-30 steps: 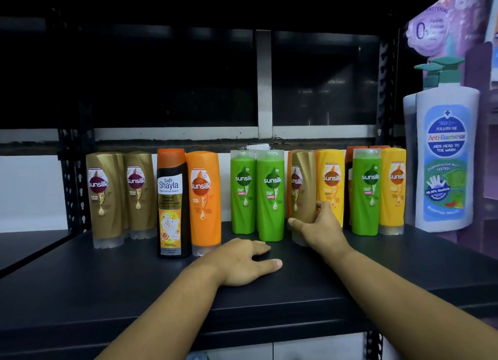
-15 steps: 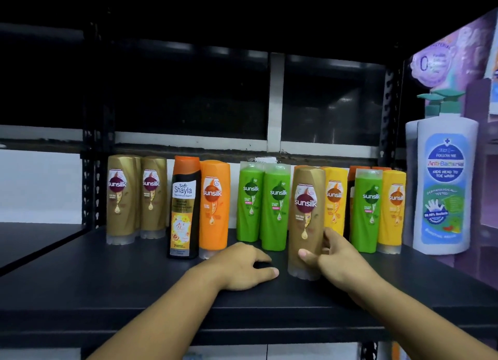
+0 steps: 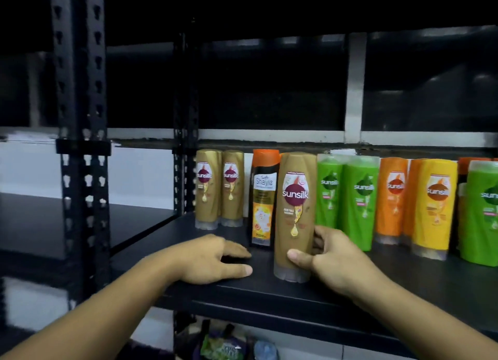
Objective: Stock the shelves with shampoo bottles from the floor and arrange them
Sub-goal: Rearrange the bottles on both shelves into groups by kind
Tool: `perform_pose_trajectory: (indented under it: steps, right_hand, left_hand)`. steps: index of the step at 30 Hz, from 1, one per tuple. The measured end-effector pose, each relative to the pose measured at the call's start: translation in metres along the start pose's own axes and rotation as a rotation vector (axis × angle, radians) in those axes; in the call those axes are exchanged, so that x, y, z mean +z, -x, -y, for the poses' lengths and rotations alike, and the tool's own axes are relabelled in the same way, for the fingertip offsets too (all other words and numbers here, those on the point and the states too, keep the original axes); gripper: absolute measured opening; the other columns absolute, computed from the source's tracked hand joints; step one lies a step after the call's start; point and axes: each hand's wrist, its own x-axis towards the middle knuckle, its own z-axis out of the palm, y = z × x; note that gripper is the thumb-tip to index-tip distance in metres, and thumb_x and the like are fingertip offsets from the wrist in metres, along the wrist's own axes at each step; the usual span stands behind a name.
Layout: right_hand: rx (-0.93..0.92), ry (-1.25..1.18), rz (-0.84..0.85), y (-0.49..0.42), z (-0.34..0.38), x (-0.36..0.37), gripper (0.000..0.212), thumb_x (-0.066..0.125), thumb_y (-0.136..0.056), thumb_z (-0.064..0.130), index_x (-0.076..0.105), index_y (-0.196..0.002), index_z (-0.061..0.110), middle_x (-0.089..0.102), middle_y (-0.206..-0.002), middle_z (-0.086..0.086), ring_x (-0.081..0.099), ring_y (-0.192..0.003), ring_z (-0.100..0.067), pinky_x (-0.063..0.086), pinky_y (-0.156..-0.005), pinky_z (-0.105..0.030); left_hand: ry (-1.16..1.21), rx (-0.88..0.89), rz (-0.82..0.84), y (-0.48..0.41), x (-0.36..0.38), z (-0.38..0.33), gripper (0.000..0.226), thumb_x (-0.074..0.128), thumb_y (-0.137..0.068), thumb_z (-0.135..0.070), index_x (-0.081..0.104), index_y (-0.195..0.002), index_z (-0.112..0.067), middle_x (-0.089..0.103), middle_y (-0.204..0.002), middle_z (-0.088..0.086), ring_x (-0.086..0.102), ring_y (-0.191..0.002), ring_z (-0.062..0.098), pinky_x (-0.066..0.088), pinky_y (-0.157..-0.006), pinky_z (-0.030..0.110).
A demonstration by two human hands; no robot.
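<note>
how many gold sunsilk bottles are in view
3: the far-left bottle and its neighbour at the back, the front bottle held by the right hand. More may hide behind.

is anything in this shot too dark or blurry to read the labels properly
Head view: the gold bottle held by the right hand is well lit and sharp, label readable; head view, right edge: the green bottle is smeared, its lettering soft; head view, top: everything above the bottles is near black, with faint glints on the panes.

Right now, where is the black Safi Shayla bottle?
The Safi Shayla bottle stands on the shelf, centre of the head view, left of and behind the gold bottle the right hand grips.
</note>
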Motion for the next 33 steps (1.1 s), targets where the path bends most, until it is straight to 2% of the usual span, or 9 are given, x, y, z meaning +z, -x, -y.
perform_pose_trajectory:
  steps: [5, 9, 13, 16, 22, 25, 26, 29, 33]
  right_hand:
    - [-0.047, 0.092, 0.023, -0.044, 0.026, 0.071, 0.047, 0.083, -0.076, 0.039, 0.065, -0.119, 0.031, 0.073, -0.111, 0.016, 0.068, -0.106, -0.008, 0.053, -0.1, -0.039]
    - [-0.019, 0.174, 0.008, -0.076, 0.047, 0.113, 0.045, 0.079, -0.085, 0.037, 0.06, -0.124, 0.025, 0.068, -0.12, 0.008, 0.063, -0.112, -0.016, 0.049, -0.095, -0.029]
    - [-0.012, 0.246, -0.1, -0.101, 0.051, 0.139, 0.043, 0.074, -0.089, 0.036, 0.057, -0.123, 0.016, 0.065, -0.123, -0.003, 0.06, -0.115, -0.024, 0.051, -0.094, -0.034]
    - [0.021, 0.285, -0.126, -0.117, 0.049, 0.145, 0.044, 0.072, -0.092, 0.032, 0.053, -0.125, 0.011, 0.064, -0.125, -0.008, 0.059, -0.118, -0.028, 0.048, -0.091, -0.032]
    - [0.109, 0.246, -0.165, -0.133, 0.052, 0.153, 0.042, 0.065, -0.097, 0.023, 0.045, -0.13, 0.007, 0.061, -0.125, -0.012, 0.058, -0.117, -0.031, 0.046, -0.091, -0.036]
    - [0.101, 0.247, -0.172, -0.131, 0.048, 0.157, 0.036, 0.06, -0.099, 0.015, 0.041, -0.128, 0.007, 0.059, -0.096, 0.001, 0.052, -0.097, -0.023, 0.041, -0.082, -0.032]
    - [0.098, 0.25, -0.177, -0.13, 0.047, 0.157, 0.035, 0.059, -0.099, 0.013, 0.039, -0.128, 0.007, 0.058, -0.093, 0.001, 0.049, -0.093, -0.021, 0.041, -0.081, -0.032]
    - [0.062, 0.279, -0.201, -0.127, 0.045, 0.159, 0.046, 0.061, -0.096, 0.01, 0.035, -0.134, 0.007, 0.058, -0.103, -0.005, 0.052, -0.093, -0.021, 0.045, -0.082, -0.033]
    - [0.04, 0.299, -0.22, -0.126, 0.045, 0.16, 0.054, 0.062, -0.094, 0.008, 0.031, -0.139, 0.008, 0.061, -0.12, -0.012, 0.061, -0.11, -0.029, 0.046, -0.083, -0.033]
  left_hand:
    - [-0.048, -0.196, -0.025, 0.005, -0.023, 0.062, 0.058, 0.055, -0.096, -0.065, 0.056, -0.145, -0.035, 0.054, -0.149, -0.018, 0.051, -0.133, 0.006, 0.038, -0.115, 0.033]
    - [-0.017, -0.291, -0.087, -0.01, -0.029, 0.102, 0.049, 0.058, -0.096, -0.06, 0.065, -0.136, -0.033, 0.064, -0.137, -0.014, 0.059, -0.122, 0.008, 0.045, -0.11, 0.035]
    - [0.062, -0.313, -0.159, -0.03, -0.026, 0.121, 0.034, 0.063, -0.093, -0.057, 0.074, -0.118, -0.037, 0.071, -0.113, -0.019, 0.064, -0.106, 0.007, 0.048, -0.091, 0.026]
    - [0.16, -0.29, -0.203, -0.039, -0.019, 0.119, 0.035, 0.066, -0.092, -0.053, 0.071, -0.125, -0.041, 0.068, -0.115, -0.021, 0.06, -0.103, 0.001, 0.042, -0.082, 0.016]
    - [0.115, -0.303, -0.283, -0.04, -0.008, 0.12, 0.039, 0.062, -0.093, -0.056, 0.071, -0.126, -0.037, 0.071, -0.126, -0.008, 0.063, -0.114, 0.01, 0.046, -0.093, 0.023]
    - [0.117, -0.307, -0.299, -0.039, -0.007, 0.121, 0.042, 0.063, -0.094, -0.053, 0.07, -0.129, -0.03, 0.069, -0.131, -0.006, 0.062, -0.12, 0.012, 0.045, -0.096, 0.024]
    - [0.123, -0.306, -0.303, -0.039, -0.007, 0.121, 0.043, 0.063, -0.095, -0.052, 0.07, -0.13, -0.029, 0.068, -0.132, -0.006, 0.061, -0.121, 0.012, 0.044, -0.097, 0.024]
    - [0.15, -0.307, -0.303, -0.04, -0.008, 0.122, 0.042, 0.064, -0.095, -0.051, 0.07, -0.13, -0.028, 0.068, -0.133, -0.006, 0.061, -0.12, 0.012, 0.044, -0.097, 0.023]
    - [0.136, -0.3, -0.312, -0.04, -0.008, 0.123, 0.04, 0.064, -0.095, -0.05, 0.071, -0.127, -0.028, 0.069, -0.131, -0.007, 0.062, -0.119, 0.012, 0.045, -0.098, 0.024]
